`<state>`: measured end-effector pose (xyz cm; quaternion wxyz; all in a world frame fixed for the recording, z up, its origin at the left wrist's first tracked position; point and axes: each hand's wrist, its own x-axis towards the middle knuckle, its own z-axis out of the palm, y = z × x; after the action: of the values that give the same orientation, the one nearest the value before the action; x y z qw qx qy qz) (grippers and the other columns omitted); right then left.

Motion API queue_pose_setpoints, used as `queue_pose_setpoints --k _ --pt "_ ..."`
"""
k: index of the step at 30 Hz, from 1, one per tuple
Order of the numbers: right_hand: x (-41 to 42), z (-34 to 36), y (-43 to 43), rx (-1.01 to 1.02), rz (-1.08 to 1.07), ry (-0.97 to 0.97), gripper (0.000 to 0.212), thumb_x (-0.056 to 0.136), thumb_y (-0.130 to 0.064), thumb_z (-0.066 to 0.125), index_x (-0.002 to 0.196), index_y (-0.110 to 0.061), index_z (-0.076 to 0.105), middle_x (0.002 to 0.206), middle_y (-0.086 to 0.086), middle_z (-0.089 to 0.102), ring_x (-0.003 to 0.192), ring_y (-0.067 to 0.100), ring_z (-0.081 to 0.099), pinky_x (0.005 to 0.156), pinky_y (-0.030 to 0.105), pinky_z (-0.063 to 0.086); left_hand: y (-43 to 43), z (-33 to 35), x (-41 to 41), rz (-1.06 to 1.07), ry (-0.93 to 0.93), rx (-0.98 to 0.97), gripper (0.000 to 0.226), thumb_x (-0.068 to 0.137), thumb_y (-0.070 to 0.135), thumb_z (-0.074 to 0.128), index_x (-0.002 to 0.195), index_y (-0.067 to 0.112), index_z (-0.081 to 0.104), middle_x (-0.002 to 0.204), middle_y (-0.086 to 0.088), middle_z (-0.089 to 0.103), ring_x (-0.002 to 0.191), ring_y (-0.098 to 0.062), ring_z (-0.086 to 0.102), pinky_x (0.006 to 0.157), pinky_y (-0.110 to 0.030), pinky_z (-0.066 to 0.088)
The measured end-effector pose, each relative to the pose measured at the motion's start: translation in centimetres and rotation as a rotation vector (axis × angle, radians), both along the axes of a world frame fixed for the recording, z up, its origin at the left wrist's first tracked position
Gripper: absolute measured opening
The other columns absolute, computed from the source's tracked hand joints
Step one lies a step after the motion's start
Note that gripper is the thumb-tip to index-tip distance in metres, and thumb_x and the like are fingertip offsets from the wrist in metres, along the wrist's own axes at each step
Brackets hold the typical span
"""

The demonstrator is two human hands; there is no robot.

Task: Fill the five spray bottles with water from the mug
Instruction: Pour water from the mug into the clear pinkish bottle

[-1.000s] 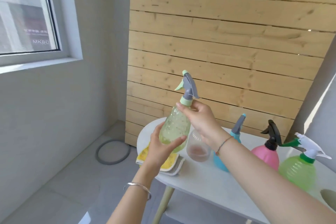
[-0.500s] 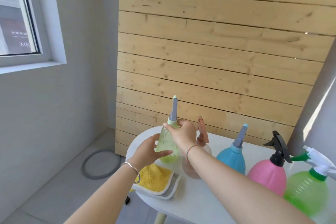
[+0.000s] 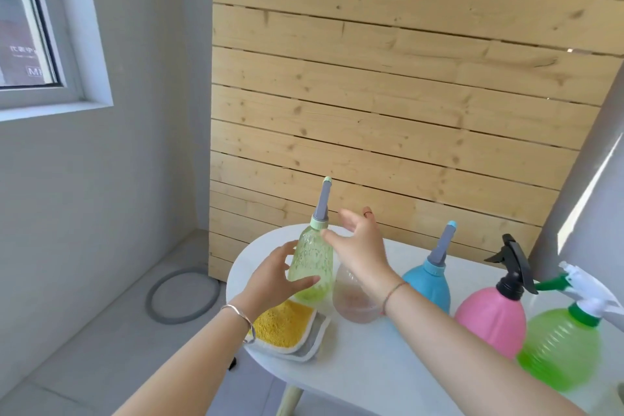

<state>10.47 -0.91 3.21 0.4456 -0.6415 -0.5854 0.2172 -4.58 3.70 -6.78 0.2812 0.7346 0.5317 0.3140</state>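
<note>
Five spray bottles stand in a row on the white round table point(image 3: 371, 368). Only the head camera shows them, looking down from above.

At the left end is the pale green bottle point(image 3: 312, 267). It stands upright with its grey top on. The left hand point(image 3: 275, 275) is wrapped loosely round its belly, with the thumb across the front and the fingers at the far side. The right hand point(image 3: 363, 246) is open with its fingers spread. It is a bit blurry and holds nothing. One fingertip is just beside the pale green bottle's neck.

Next comes the clear bottle point(image 3: 354, 304), touching or almost touching the pale green one. The right hand hides most of its top. After it stand the blue bottle point(image 3: 429, 284), the pink bottle point(image 3: 489, 321) and the bright green bottle point(image 3: 560, 348). Each of these three has its top on.

A yellow cloth point(image 3: 280, 324) lies at the near left edge of the table, just in front of the pale green bottle. A grey ring point(image 3: 182, 294) lies on the floor.

How much is done? That is hard to tell. I cannot see a water line in any bottle. I cannot see the mug at all. No bottle is open for pouring right now. I think most of the job may be left: each top has to come off, water has to go in, and the top has to go back on.
</note>
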Motion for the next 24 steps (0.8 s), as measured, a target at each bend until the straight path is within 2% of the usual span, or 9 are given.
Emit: queue_pose_setpoints --k 4,6,8,9,11,13,15,22,24 --pt "2.8 1.0 -1.8 0.142 0.0 0.038 0.06 0.083 -0.01 0.069 0.136 -0.024 0.045 0.126 -0.009 0.045 0.098 -0.005 0.053 0.086 0.034 0.052 -0.6 -0.3 1.8 0.128 -0.097 0.067 0.076 0.076 0.049 0.078 0.139 0.024 0.042 0.132 0.008 0.052 0.113 -0.015 0.056 0.09 -0.034 0.049" --pt "3.9 0.6 -2.0 0.12 -0.013 0.04 0.073 0.08 -0.006 0.069 0.143 -0.022 0.035 0.134 -0.006 0.038 0.104 -0.004 0.051 0.089 0.038 0.052 -0.3 -0.4 2.4 0.132 -0.126 0.045 0.075 0.079 0.046 0.077 0.14 0.021 0.042 0.134 0.005 0.053 0.118 -0.018 0.055 0.094 -0.036 0.048" --pt "4.5 -0.1 -2.0 0.02 -0.023 0.035 0.082 0.081 -0.008 0.069 0.149 -0.016 0.023 0.143 0.0 0.035 0.11 0.002 0.041 0.089 0.023 0.043 0.3 -0.2 2.6 0.089 -0.138 0.009 0.075 0.081 0.043 0.077 0.143 0.02 0.041 0.138 0.002 0.053 0.123 -0.02 0.053 0.099 -0.037 0.046" --pt "4.7 -0.7 -1.8 -0.031 -0.024 0.062 0.082 0.083 -0.008 0.068 0.149 -0.013 0.02 0.139 0.001 0.041 0.106 0.003 0.039 0.082 0.016 0.039 0.5 -0.1 2.5 0.068 -0.135 -0.001 0.075 0.082 0.041 0.076 0.144 0.02 0.039 0.139 0.002 0.052 0.125 -0.02 0.052 0.101 -0.036 0.045" --pt "5.1 -1.9 -1.4 -0.086 -0.014 0.161 0.071 0.085 -0.007 0.065 0.145 -0.013 0.027 0.109 -0.003 0.056 0.092 0.007 0.047 0.063 0.011 0.04 0.9 0.2 2.5 0.038 -0.125 -0.007 0.075 0.083 0.038 0.075 0.146 0.021 0.038 0.141 0.001 0.052 0.127 -0.02 0.051 0.102 -0.034 0.044" --pt "5.5 -3.3 -0.7 -0.085 -0.02 0.193 0.044 0.085 -0.007 0.064 0.124 -0.017 0.047 0.089 -0.006 0.058 0.087 0.016 0.057 0.061 0.012 0.041 1.1 0.4 2.5 0.028 -0.115 -0.012 0.075 0.084 0.037 0.074 0.147 0.022 0.036 0.141 0.002 0.051 0.128 -0.02 0.05 0.102 -0.031 0.042" --pt "5.6 -4.3 -0.2 -0.058 -0.038 0.153 0.027 0.087 -0.008 0.061 0.112 -0.019 0.057 0.086 -0.008 0.058 0.084 0.017 0.058 0.064 0.016 0.041 1.2 0.2 2.6 0.03 -0.107 -0.018 0.075 0.085 0.037 0.074 0.147 0.022 0.036 0.142 0.002 0.05 0.129 -0.02 0.049 0.102 -0.031 0.041" --pt "5.3 -4.3 -0.7 0.011 -0.08 0.085 0.027 0.088 -0.01 0.062 0.114 -0.019 0.063 0.1 -0.002 0.068 0.096 0.021 0.062 0.08 0.027 0.046 1.1 0.1 3.1 0.072 -0.13 -0.033 0.077 0.084 0.039 0.074 0.148 0.02 0.036 0.144 -0.001 0.049 0.129 -0.022 0.049 0.104 -0.035 0.042" --pt "5.5 -3.6 -1.5 0.058 -0.078 0.091 0.017 0.086 -0.011 0.066 0.102 -0.018 0.064 0.095 -0.003 0.068 0.094 0.019 0.064 0.079 0.025 0.047 0.7 0.4 3.2 0.067 -0.1 -0.064 0.082 0.086 0.039 0.072 0.152 0.018 0.028 0.151 -0.003 0.042 0.136 -0.024 0.043 0.108 -0.035 0.038"
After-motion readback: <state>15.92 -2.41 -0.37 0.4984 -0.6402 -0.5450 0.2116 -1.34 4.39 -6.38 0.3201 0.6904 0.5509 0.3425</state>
